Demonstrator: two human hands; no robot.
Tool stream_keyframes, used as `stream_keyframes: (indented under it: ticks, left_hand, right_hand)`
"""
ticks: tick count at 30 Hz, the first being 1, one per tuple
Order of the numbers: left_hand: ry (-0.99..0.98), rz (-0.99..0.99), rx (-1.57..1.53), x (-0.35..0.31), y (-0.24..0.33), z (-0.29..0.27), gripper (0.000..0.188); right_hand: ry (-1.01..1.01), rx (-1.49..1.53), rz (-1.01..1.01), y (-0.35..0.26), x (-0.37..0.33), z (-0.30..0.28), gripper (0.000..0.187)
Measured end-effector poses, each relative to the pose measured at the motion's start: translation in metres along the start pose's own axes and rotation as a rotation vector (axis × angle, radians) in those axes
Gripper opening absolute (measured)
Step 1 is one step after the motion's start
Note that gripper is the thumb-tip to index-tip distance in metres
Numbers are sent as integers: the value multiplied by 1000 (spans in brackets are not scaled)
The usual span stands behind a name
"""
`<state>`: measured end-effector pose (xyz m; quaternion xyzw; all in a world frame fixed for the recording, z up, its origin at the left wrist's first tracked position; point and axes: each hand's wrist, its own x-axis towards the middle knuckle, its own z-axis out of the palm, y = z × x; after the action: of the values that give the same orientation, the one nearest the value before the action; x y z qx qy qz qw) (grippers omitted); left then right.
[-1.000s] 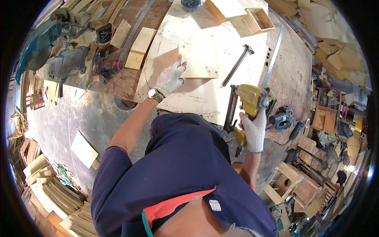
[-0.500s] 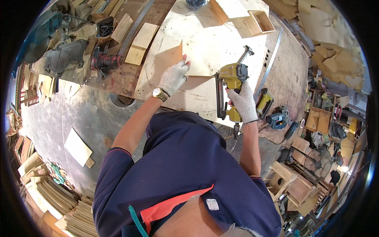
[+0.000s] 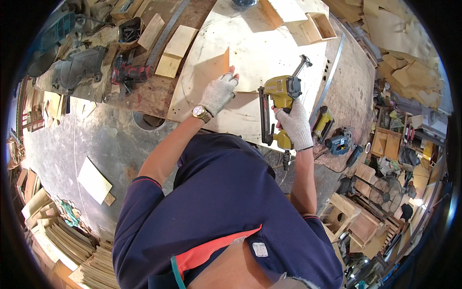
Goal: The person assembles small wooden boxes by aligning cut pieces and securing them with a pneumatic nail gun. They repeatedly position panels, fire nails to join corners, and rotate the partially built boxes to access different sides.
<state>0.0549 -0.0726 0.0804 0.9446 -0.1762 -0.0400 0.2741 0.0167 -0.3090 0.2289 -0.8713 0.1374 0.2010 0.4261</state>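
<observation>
My left hand (image 3: 217, 93), in a white fingerless-tipped glove and wearing a wristwatch (image 3: 200, 112), is closed at the near end of a thin wooden board (image 3: 224, 62) that stands on edge. Bright glare hides how this board meets the pale wood to its right. Around the handle of a yellow-and-black pneumatic nail gun (image 3: 283, 89) wraps my gloved right hand (image 3: 296, 126). The gun's dark nose and magazine (image 3: 264, 115) are on its left side, the nose close to the near edge of the pale wood. An air fitting (image 3: 287, 160) hangs below the handle.
Under the work lies a large pale plywood sheet (image 3: 192, 94). Beyond it are open wooden boxes (image 3: 318, 28). A second yellow nail gun (image 3: 323, 122) and a blue jigsaw (image 3: 340, 143) lie right. At left are a red-black drill (image 3: 130, 73), wooden blocks (image 3: 176, 50) and a circular saw (image 3: 52, 45).
My left hand and the upright board have shifted slightly right. The nail gun's nose has moved a little left and away from me, still in my right hand.
</observation>
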Motion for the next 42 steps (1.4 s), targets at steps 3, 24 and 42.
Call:
stream_keyframes:
  ticks: [3, 24, 42]
  left_hand:
    - [-55, 7, 23, 2, -1, 0, 58]
    - [7, 146, 23, -6, -9, -11, 77]
    - [-3, 65, 32, 17, -4, -35, 61]
  right_hand:
    - [-4, 46, -22, 4, -1, 9, 50]
    - [109, -225, -97, -21, -6, 48, 45]
    - [266, -8, 165, 25, -49, 5, 50]
